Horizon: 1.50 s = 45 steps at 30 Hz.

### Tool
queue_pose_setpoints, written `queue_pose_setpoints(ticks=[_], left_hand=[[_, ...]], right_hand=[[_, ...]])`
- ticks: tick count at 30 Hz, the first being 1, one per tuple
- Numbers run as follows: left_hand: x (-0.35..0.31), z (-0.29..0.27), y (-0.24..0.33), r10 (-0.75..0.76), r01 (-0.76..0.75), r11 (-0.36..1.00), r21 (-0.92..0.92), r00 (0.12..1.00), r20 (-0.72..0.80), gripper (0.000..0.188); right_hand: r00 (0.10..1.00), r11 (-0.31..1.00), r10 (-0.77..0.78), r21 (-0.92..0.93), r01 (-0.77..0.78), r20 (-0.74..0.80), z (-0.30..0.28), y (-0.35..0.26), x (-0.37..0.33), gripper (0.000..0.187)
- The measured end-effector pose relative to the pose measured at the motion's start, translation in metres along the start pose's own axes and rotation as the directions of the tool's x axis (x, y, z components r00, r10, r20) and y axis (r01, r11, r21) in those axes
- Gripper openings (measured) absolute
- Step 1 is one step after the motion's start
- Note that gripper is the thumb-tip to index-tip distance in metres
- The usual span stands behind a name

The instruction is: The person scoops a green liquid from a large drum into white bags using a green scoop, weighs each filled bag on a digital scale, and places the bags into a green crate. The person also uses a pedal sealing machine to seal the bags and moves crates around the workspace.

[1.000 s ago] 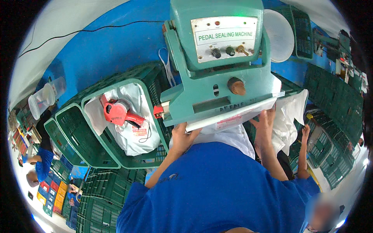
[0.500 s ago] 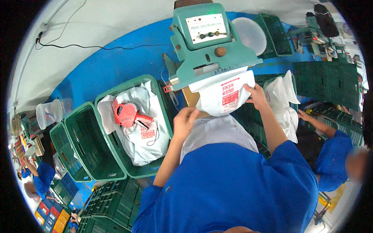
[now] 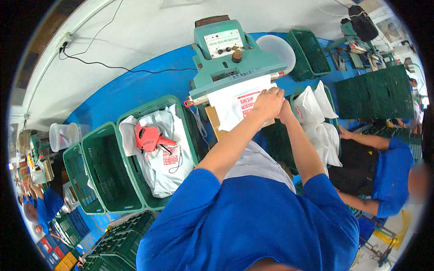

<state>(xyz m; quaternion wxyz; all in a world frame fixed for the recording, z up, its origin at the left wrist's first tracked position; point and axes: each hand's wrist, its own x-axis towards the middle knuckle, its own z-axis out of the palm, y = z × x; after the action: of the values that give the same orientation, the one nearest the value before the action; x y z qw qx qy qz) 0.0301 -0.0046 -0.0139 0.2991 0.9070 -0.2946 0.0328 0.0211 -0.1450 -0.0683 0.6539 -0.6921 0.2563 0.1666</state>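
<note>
White plastic bag (image 3: 228, 106), red-printed, at green metal sealer (image 3: 221, 70)

My left grip (image 3: 268, 104) was clamped on the bag's right edge; my right grip's (image 3: 285, 112) state I could not tell. Sealing seemed unfinished; plump white bags (image 3: 306, 105) in the right-hand green plastic crate (image 3: 278, 140) looked done. Only a narrow gap separated my bag from the left-hand green plastic crate's rim (image 3: 184, 124).
</note>
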Motion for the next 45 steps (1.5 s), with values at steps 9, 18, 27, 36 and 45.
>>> queue_pose_setpoints(ticks=[9,18,27,36,45], left_hand=[[-0.086,-0.039,-0.085,-0.627,0.563,0.723,0.400,0.778,0.036,0.057],[-0.101,-0.028,-0.112,-0.955,0.818,0.288,-0.498,0.207,-0.212,0.032],[-0.173,-0.103,-0.044,-0.913,0.254,0.177,-0.951,0.404,-0.062,0.016],[-0.381,-0.193,0.028,-0.840,0.152,0.446,-0.882,-0.270,-0.471,0.039],[-0.620,0.013,0.207,-0.357,0.354,-0.005,-0.935,-0.874,-0.329,0.022]], right_hand=[[0.998,0.999,0.026,-0.043,-0.024,0.055,0.002,-0.002,-0.005,0.030],[0.926,0.982,0.151,-0.163,-0.099,0.347,-0.003,-0.025,0.004,0.041],[0.664,0.766,-0.167,-0.328,0.553,0.729,0.023,-0.058,-0.035,0.021],[0.189,0.696,-0.043,-0.107,0.710,0.981,0.177,-0.128,-0.166,0.016],[0.495,0.531,0.132,-0.483,0.696,0.859,0.303,-0.093,-0.260,0.048]])
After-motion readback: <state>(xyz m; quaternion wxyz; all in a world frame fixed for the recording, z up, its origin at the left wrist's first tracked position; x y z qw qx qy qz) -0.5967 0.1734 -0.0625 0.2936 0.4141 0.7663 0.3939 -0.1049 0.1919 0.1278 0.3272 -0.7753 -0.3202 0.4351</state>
